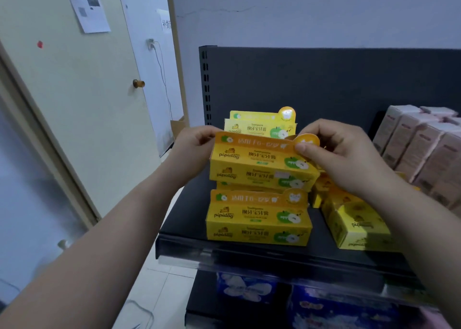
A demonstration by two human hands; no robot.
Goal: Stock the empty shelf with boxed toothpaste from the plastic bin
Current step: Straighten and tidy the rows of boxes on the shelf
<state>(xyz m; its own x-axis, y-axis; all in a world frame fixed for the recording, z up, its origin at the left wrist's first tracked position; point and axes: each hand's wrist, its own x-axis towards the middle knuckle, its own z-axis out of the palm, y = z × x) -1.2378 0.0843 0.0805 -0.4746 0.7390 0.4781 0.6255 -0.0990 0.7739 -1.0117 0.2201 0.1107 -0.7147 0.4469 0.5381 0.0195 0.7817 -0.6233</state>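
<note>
Our left hand [197, 139] curls its fingers round the left end of a toothpaste box [259, 164]; our right hand [334, 154] pinches the right end between thumb and bent fingers, just under the round orange tab; both hands grip it and neither is free. The toothpaste box is held over the shelf [189, 218], right above a front stack [257, 218] of the same yellow boxes, and we cannot tell whether it already touches them; a rear box [259, 126] stands behind it.

We judge it light, thin card, stiff along its length but easy to dent on the broad faces, with a slick printed skin; the ends are the sound places to hold, and the tab could crease if squeezed. It shows two printed rows, so it may be a twin pack; we cannot tell.

Its long axis runs left to right, parallel to the shelf's front edge; the printed face looks towards us, with the orange header strip and tab uppermost.

Further right, more yellow boxes [356, 223] lie at an angle; beyond them stand pale cartons [419, 149]; blue packs [247, 288] sit on the level below; the plastic bin is not in view.
</note>
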